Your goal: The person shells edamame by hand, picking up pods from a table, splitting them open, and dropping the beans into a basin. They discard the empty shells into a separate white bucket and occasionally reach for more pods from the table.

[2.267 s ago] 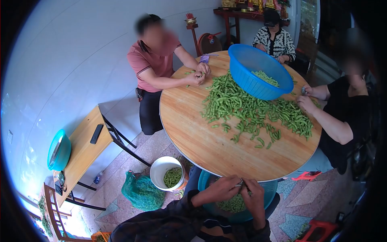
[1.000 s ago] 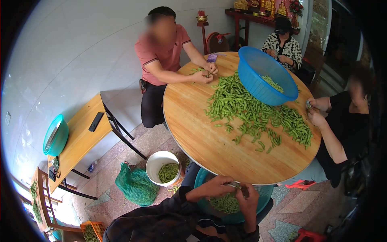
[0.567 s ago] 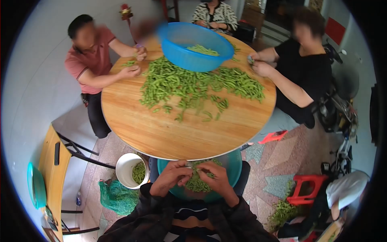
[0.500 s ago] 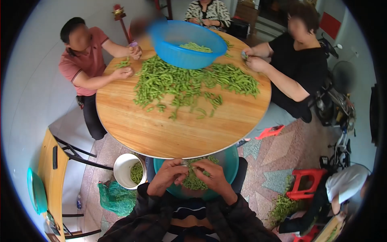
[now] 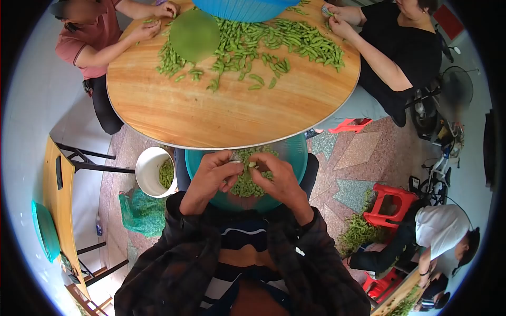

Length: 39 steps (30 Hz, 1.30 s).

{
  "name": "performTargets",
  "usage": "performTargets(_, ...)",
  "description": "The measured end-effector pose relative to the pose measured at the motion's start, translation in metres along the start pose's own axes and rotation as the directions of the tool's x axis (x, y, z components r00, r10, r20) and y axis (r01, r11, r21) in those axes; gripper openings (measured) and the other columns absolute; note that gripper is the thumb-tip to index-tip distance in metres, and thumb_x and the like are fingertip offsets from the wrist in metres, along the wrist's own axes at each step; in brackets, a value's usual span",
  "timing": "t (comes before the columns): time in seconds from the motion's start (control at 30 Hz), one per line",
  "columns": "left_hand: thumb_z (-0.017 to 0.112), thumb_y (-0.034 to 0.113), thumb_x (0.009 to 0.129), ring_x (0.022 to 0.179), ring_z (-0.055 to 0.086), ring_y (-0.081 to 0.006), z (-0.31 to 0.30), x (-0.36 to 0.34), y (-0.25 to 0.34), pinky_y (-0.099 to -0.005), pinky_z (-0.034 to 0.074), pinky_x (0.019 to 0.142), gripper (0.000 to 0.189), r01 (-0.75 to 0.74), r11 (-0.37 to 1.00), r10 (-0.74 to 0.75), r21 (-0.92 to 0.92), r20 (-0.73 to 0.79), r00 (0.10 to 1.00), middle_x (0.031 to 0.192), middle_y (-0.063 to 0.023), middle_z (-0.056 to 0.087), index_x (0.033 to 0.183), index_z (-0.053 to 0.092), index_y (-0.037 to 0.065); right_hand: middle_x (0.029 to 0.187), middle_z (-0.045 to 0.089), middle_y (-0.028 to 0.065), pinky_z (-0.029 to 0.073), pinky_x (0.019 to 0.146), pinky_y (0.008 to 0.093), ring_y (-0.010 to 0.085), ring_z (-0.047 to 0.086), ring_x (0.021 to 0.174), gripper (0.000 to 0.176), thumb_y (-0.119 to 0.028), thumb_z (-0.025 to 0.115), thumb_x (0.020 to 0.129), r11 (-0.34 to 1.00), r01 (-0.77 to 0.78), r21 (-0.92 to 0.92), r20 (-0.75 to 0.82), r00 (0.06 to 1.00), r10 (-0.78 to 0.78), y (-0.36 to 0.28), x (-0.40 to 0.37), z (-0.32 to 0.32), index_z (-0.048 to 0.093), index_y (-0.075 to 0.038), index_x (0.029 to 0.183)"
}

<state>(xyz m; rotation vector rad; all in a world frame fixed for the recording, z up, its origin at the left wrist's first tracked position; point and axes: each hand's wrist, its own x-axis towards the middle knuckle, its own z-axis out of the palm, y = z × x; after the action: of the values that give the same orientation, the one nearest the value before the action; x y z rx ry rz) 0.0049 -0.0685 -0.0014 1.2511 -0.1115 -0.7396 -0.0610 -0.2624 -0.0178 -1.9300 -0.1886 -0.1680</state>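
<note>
Over a teal basin [image 5: 298, 158] in the lap, both hands are raised close together. My left hand [image 5: 219, 171] is closed, thumb against the fingers, on a small pale thing I cannot make out. My right hand [image 5: 271, 179] pinches a green pod [image 5: 251, 165], its end showing at the fingertips. Shelled or loose green pieces [image 5: 247, 185] lie in the basin below the hands. Beyond the basin, a pile of green pods [image 5: 311, 45] is spread on the round wooden table [image 5: 226, 118].
A blue basin [image 5: 242, 9] stands on the table, with seated people on both sides. At left are a white bucket [image 5: 150, 171], a green net bag [image 5: 139, 213] and a side table [image 5: 60, 200]. Red stools [image 5: 390, 205] and a bent-over person [image 5: 443, 226] are at right.
The view has tilted downward, so the table and blue basin sit higher in it. My hands stay close together over the teal basin. A blurred green round patch now covers part of the pile.
</note>
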Motion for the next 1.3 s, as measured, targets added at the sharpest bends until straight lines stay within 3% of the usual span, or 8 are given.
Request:
performTargets(0.27,0.066,0.007,0.094,0.049,0.049,-0.0053,-0.006,-0.002,-0.012,-0.024,0.035,0.044,0.008,-0.108,0.983,0.105,0.146,0.029,0.994,0.059,0.0006,0.055,0.088,0.063,0.002,0.093,0.071,0.0169,0.058,0.073,0.0355,0.0242,0.073,0.08,0.029,-0.008,0.066,0.092,0.998,-0.035,0.061,-0.085,0.996,0.04,0.009,-0.003,0.013,0.057,0.0,0.119)
performTargets(0.43,0.068,0.009,0.094,0.052,0.051,-0.0043,-0.006,-0.01,-0.011,-0.0243,0.037,0.046,0.012,-0.109,0.951,0.115,0.289,-0.003,0.993,0.059,0.0015,0.055,0.087,0.061,0.002,0.093,0.071,0.0121,0.056,0.068,0.0286,0.0143,0.069,0.077,0.021,-0.007,0.058,0.1,0.892,-0.221,0.394,0.003,0.971,0.239,0.006,-0.007,0.012,0.054,0.002,0.118)
performTargets(0.63,0.069,0.011,0.094,0.058,0.052,-0.0031,-0.023,-0.033,-0.01,-0.0239,0.039,0.05,0.012,-0.101,0.915,0.139,0.391,-0.071,0.988,0.064,0.0015,0.057,0.089,0.062,0.002,0.096,0.072,0.0134,0.056,0.068,0.0273,0.016,0.071,0.083,0.022,-0.006,0.058,0.102,0.876,-0.167,0.452,-0.141,0.957,0.255,0.017,-0.021,0.034,0.053,0.002,0.122)
performTargets(0.77,0.068,0.012,0.095,0.058,0.05,-0.003,-0.075,-0.084,-0.003,-0.0222,0.037,0.051,0.009,-0.033,0.943,0.125,0.33,-0.261,0.957,0.066,0.0028,0.057,0.09,0.064,0.005,0.102,0.073,0.0127,0.057,0.07,0.0292,0.0154,0.071,0.086,0.019,-0.006,0.061,0.1,0.911,-0.298,0.284,-0.089,0.938,0.334,0.036,-0.041,0.045,0.06,0.002,0.118)
performTargets(0.9,0.063,0.015,0.094,0.054,0.053,-0.0082,-0.176,-0.124,-0.012,-0.0249,0.039,0.048,0.014,0.078,0.895,0.246,0.44,-0.631,0.736,0.064,0.0009,0.057,0.091,0.067,0.003,0.107,0.071,0.0125,0.058,0.072,0.0316,0.0199,0.071,0.09,0.018,-0.005,0.063,0.096,0.952,-0.303,0.034,0.005,0.953,0.303,0.063,-0.055,0.049,0.063,0.001,0.113)
performTargets(1.0,0.06,0.015,0.093,0.054,0.056,-0.0123,-0.277,-0.132,-0.052,-0.0279,0.043,0.048,0.018,0.17,0.818,0.286,0.549,-0.646,0.708,0.066,-0.0024,0.058,0.088,0.067,-0.001,0.11,0.068,0.014,0.058,0.075,0.0339,0.0265,0.07,0.095,0.021,-0.003,0.064,0.092,0.977,-0.188,-0.101,0.018,0.981,0.191,0.07,-0.06,0.053,0.064,0.001,0.112)
performTargets(1.07,0.059,0.014,0.092,0.056,0.059,-0.0153,-0.329,-0.13,-0.087,-0.0309,0.047,0.05,0.019,0.16,0.909,0.182,0.386,-0.71,0.68,0.072,-0.0057,0.06,0.095,0.066,-0.003,0.113,0.065,0.016,0.057,0.077,0.036,0.0327,0.068,0.098,0.022,-0.004,0.064,0.09,0.961,-0.225,-0.16,0.035,0.972,0.234,0.075,-0.063,0.055,0.064,0.001,0.112)
performTargets(1.3,0.061,0.022,0.097,0.063,0.055,-0.0124,-0.354,-0.133,-0.122,-0.0285,0.045,0.054,0.028,-0.053,0.922,0.332,0.384,-0.712,0.618,0.079,-0.0027,0.06,0.112,0.062,-0.002,0.106,0.068,0.0189,0.056,0.076,0.0375,0.0334,0.069,0.093,0.021,-0.008,0.067,0.09,0.945,-0.091,-0.313,0.01,0.995,0.099,0.079,-0.07,0.047,0.065,0.0,0.109)
